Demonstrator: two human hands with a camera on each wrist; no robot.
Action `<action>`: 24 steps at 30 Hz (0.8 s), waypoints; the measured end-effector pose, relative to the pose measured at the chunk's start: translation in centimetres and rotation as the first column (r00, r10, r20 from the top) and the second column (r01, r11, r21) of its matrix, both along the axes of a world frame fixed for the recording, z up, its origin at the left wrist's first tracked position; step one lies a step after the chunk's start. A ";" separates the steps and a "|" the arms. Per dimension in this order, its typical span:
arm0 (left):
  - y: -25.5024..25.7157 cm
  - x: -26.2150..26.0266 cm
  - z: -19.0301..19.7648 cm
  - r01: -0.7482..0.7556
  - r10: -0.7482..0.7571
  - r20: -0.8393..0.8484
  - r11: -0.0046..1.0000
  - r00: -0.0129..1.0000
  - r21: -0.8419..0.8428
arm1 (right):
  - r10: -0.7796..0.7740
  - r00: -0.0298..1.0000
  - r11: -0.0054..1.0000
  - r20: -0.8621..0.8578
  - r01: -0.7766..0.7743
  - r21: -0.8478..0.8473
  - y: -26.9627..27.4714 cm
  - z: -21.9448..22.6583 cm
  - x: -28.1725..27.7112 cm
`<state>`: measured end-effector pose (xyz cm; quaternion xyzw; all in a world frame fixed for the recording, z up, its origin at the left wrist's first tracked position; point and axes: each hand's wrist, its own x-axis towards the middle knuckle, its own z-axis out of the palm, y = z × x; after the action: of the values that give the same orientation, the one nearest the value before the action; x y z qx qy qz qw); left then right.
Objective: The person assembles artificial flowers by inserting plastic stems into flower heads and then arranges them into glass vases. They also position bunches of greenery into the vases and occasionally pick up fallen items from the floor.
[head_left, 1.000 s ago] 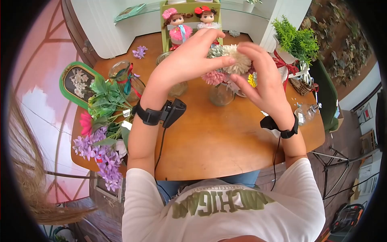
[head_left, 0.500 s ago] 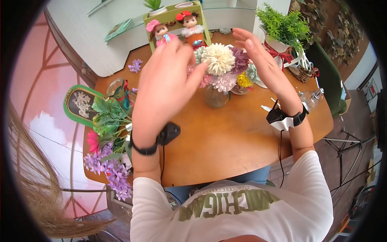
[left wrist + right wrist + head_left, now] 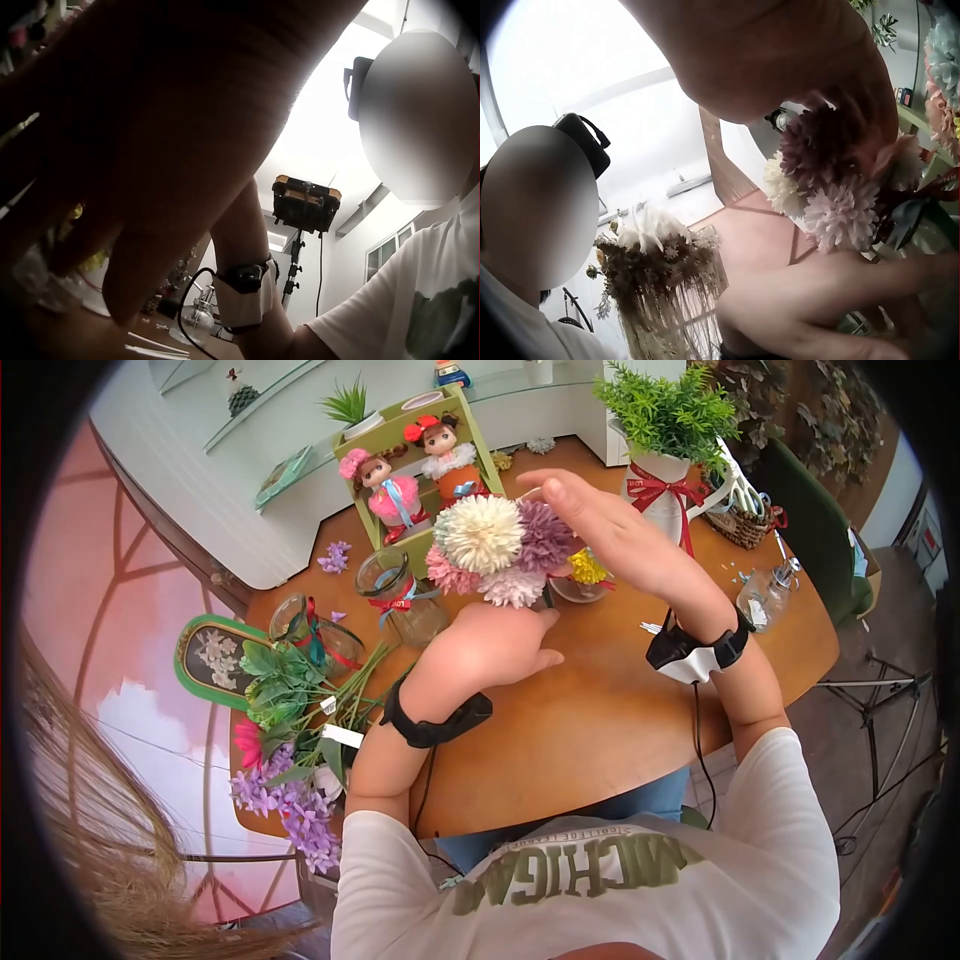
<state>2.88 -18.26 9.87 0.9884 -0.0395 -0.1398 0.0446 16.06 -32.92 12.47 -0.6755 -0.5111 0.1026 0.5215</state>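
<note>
A bunch of pompom flowers (image 3: pixel 483 534) in cream, purple, pale pink and pink stands at the middle of the table. My right hand (image 3: pixel 630 545) lies along its right side, fingers stretched toward the purple bloom (image 3: pixel 546 536). That bloom (image 3: pixel 810 150) overlaps the same hand in the right wrist view. Just below the blooms is my left hand (image 3: pixel 490 655), its fingers pointing right and thumb apart. It hides the glass vase beneath them. In the left wrist view, the fingers (image 3: pixel 90 232) look spread and dark.
Ribboned glass jars (image 3: pixel 410 610) stand left of the bunch, near a pile of purple flowers and leaves (image 3: pixel 290 790). Two dolls (image 3: pixel 390 495) sit in a green stand (image 3: pixel 480 435) behind. A potted plant (image 3: pixel 665 420), a basket (image 3: pixel 742 525) and a glass bottle (image 3: pixel 768 600) are at right.
My left hand has come down from above the bunch's left side to below the blooms. The right hand has moved in against the flowers, and the head view has shifted.
</note>
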 end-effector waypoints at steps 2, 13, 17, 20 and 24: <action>0.6 0.0 -0.2 0.005 -0.005 0.003 1.000 1.000 -0.018 | 0.007 1.000 1.000 0.011 -0.007 -0.023 -0.1 0.2 0.1; 7.8 1.9 0.0 -0.105 0.072 -0.186 0.979 0.980 -0.175 | -0.044 0.981 0.997 0.186 0.056 -0.059 0.6 -0.9 1.8; 9.6 2.0 -0.9 -0.079 0.061 -0.099 0.977 0.993 -0.197 | -0.133 0.938 0.991 0.321 0.133 0.022 0.8 -1.6 1.9; 9.5 2.5 -1.2 -0.147 0.132 -0.099 0.975 0.986 -0.166 | -0.082 0.944 0.996 0.318 0.085 0.005 0.7 -1.6 1.8; 10.1 2.6 -2.4 -0.121 0.118 -0.027 0.978 0.993 -0.172 | -0.092 0.884 0.996 0.459 0.071 0.063 1.9 -3.0 2.7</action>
<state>5.48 -8.13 7.52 0.9801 0.0084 -0.1413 0.1389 18.79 -31.06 9.47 -0.6897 -0.5936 -0.0940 0.4040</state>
